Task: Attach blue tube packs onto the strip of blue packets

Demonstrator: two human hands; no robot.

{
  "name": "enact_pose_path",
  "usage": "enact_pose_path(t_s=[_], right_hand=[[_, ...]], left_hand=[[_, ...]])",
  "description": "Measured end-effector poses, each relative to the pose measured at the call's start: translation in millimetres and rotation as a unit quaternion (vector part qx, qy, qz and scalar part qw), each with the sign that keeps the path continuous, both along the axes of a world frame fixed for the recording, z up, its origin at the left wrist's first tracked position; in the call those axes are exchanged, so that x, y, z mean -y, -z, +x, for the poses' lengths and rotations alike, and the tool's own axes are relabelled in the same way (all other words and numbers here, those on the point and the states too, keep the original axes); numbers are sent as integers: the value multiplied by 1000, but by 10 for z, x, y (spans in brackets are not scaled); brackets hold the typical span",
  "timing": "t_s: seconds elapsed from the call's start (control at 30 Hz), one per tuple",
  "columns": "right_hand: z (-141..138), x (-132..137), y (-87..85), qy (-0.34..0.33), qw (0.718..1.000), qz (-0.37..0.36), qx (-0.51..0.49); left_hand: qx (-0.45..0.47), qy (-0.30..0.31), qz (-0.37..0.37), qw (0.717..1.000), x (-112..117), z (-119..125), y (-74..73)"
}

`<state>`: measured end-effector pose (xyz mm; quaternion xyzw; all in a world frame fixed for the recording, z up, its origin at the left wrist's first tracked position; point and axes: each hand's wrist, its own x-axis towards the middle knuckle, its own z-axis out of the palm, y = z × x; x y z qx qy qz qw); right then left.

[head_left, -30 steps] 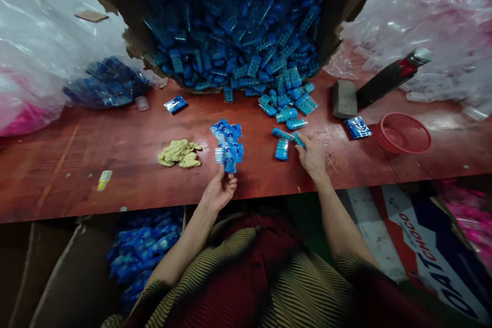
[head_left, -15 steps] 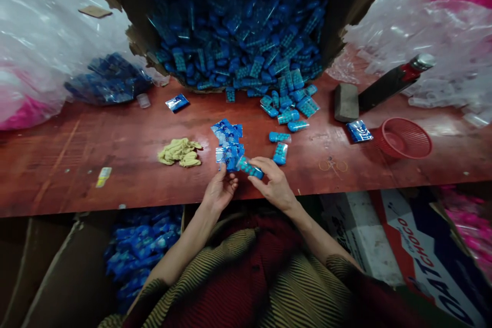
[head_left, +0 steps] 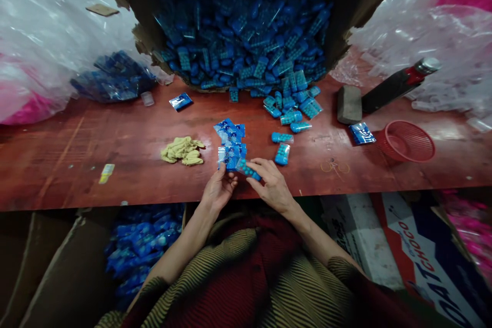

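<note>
My left hand (head_left: 217,190) pinches a small stack of flat blue packets (head_left: 229,156) at the near edge of the red-brown table (head_left: 96,143). My right hand (head_left: 271,184) holds a blue beaded piece (head_left: 249,169) in clear wrap and presses it against that stack. A second little pile of blue packets (head_left: 229,132) lies just beyond. Two loose blue pieces (head_left: 282,145) rest to the right. A torn cardboard box (head_left: 246,20) at the back spills many more blue pieces onto the table.
A yellow cloth (head_left: 182,150) lies left of my hands. At the right stand a red mesh basket (head_left: 407,141), a blue packet (head_left: 362,133), a grey block (head_left: 349,104) and a dark bottle (head_left: 400,84). Clear plastic bags flank the box. A carton of blue packets (head_left: 142,246) sits below the table.
My right hand picked a blue piece from the loose ones on the right and brought it left to the stack in my left hand. The left hand stayed put.
</note>
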<state>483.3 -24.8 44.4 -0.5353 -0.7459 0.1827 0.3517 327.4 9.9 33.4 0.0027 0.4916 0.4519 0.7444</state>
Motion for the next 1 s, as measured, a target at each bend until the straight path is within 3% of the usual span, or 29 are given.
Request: enact_pose_path(t_s=[0.47, 0.67, 0.9, 1.0], right_hand=[[5, 8, -18, -23, 999, 12, 42], [27, -5, -51, -47, 997, 14, 66], [-68, -37, 127, -38, 997, -9, -64], [-154, -31, 192, -15, 1000, -2, -27]], left_hand=[[6, 6, 5, 1000, -14, -29, 22], [-5, 27, 62, 998, -21, -69, 62], [-56, 18, 120, 991, -29, 1, 27], [-29, 9, 104, 994, -30, 28, 18]])
